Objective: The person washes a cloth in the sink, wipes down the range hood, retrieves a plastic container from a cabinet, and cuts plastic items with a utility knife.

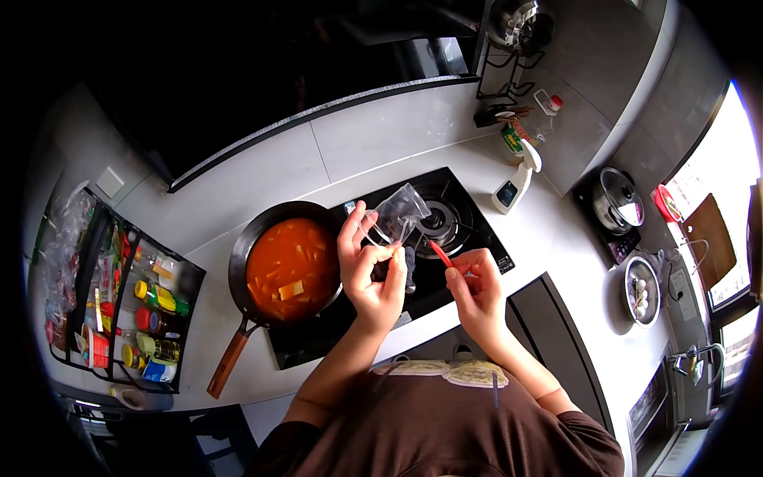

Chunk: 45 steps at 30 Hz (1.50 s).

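Observation:
My left hand [371, 278] is pinched on a clear plastic bag [401, 211], raised above the black gas stove [477, 230]. To its right, my right hand [477, 290] grips a thin red stick-like object [439, 254] between thumb and fingers. The far tip of that object points toward the bag; its exact kind is not clear. Left of my hands is a dark frying pan [237, 262] with a wooden handle [228, 364]. Inside it is red-orange soup [290, 258] with pale pieces. A dark handle-like object [409, 270] shows partly between my hands.
A black rack [179, 318] of bottles and jars stands on the left. Behind the stove to the right is a white spray bottle [515, 183]. Farther right are a lidded pot [618, 203] and a metal bowl [653, 294] of eggs. The sink [650, 405] is at lower right.

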Available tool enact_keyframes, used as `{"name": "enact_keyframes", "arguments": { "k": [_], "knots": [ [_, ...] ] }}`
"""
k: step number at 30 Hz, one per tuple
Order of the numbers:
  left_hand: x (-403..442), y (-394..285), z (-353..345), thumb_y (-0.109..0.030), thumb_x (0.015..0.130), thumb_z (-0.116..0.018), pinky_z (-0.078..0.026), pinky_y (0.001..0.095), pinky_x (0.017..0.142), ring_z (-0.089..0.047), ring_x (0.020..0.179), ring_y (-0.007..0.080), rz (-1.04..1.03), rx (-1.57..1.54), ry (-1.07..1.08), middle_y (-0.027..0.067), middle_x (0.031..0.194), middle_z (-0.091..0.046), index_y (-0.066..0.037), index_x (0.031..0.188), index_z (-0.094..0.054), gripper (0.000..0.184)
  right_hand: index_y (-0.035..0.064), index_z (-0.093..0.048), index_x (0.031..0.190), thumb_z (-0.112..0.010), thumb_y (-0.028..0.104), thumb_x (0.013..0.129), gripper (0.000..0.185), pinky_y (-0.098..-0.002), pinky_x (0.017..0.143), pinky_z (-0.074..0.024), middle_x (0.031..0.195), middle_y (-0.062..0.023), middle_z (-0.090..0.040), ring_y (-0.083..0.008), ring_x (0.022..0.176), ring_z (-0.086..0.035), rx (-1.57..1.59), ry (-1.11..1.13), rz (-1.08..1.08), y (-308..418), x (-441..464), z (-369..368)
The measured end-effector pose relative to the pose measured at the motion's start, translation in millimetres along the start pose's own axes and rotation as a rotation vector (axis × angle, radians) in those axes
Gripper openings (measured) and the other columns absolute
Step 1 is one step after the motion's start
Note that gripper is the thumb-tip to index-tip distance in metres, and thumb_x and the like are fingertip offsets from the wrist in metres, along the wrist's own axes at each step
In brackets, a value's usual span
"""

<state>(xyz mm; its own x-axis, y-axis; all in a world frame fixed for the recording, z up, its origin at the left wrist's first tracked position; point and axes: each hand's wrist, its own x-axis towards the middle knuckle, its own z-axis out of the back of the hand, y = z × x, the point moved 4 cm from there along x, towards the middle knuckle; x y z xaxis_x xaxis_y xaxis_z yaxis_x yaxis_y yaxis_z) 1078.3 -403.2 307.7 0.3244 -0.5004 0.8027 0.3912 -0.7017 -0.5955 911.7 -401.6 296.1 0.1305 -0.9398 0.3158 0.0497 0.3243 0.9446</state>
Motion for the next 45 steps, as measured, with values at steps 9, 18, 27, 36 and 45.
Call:
{"name": "enact_keyframes", "arguments": {
  "k": [9,18,27,36,45],
  "knots": [
    [-10.7,-21.3,-6.1,0.000,0.076,-0.065,-0.044,0.0423,0.095,-0.053,0.115,0.0392,-0.069,0.012,0.078,0.0272,0.134,-0.040,0.000,0.077,-0.061,0.004,0.0026,-0.047,0.098,-0.054,-0.001,0.091,0.011,-0.0166,0.052,-0.0364,0.081,-0.0014,-0.051,-0.0025,0.062,-0.045,-0.010,-0.036,0.045,13.1,-1.7,-1.6],
    [-15.9,-15.6,-10.7,-0.002,0.078,-0.067,-0.047,0.0412,0.092,-0.053,0.115,0.0383,0.034,-0.044,0.039,0.0242,0.132,-0.041,0.000,0.074,-0.058,0.010,-0.0003,-0.048,0.094,-0.056,-0.001,0.089,0.010,-0.0177,0.046,-0.0353,0.078,-0.0018,-0.053,-0.0009,0.057,-0.045,0.049,-0.100,0.073,9.7,-8.6,6.2],
    [-15.8,-14.7,-13.6,0.000,0.081,-0.064,-0.046,0.0415,0.091,-0.055,0.113,0.0400,0.040,-0.077,0.004,0.0243,0.132,-0.042,0.001,0.072,-0.055,0.013,0.0025,-0.048,0.098,-0.055,0.002,0.091,0.009,-0.0168,0.051,-0.0348,0.076,0.0005,-0.050,-0.0018,0.060,-0.043,0.022,-0.055,0.002,6.4,-18.2,14.5],
    [-26.7,-24.0,-26.3,0.002,0.087,-0.058,-0.044,0.0396,0.092,-0.056,0.113,0.0367,0.091,-0.167,0.024,0.0149,0.120,-0.048,0.002,0.076,-0.052,0.012,0.0003,-0.048,0.092,-0.057,-0.002,0.088,0.010,-0.0171,0.046,-0.0336,0.078,-0.0011,-0.051,-0.0003,0.056,-0.043,0.044,-0.135,0.045,1.8,-15.5,20.6],
    [-35.7,-25.6,-35.3,-0.001,0.092,-0.054,-0.047,0.0312,0.089,-0.061,0.106,0.0226,0.446,-0.469,0.011,0.0156,0.098,-0.065,0.002,0.082,-0.053,0.010,0.0005,-0.049,0.091,-0.060,-0.003,0.086,0.012,-0.0173,0.045,-0.0313,0.072,-0.0004,-0.052,-0.0005,0.052,-0.041,-0.044,-0.217,0.142,-4.8,-18.1,24.3]
  ]
}}
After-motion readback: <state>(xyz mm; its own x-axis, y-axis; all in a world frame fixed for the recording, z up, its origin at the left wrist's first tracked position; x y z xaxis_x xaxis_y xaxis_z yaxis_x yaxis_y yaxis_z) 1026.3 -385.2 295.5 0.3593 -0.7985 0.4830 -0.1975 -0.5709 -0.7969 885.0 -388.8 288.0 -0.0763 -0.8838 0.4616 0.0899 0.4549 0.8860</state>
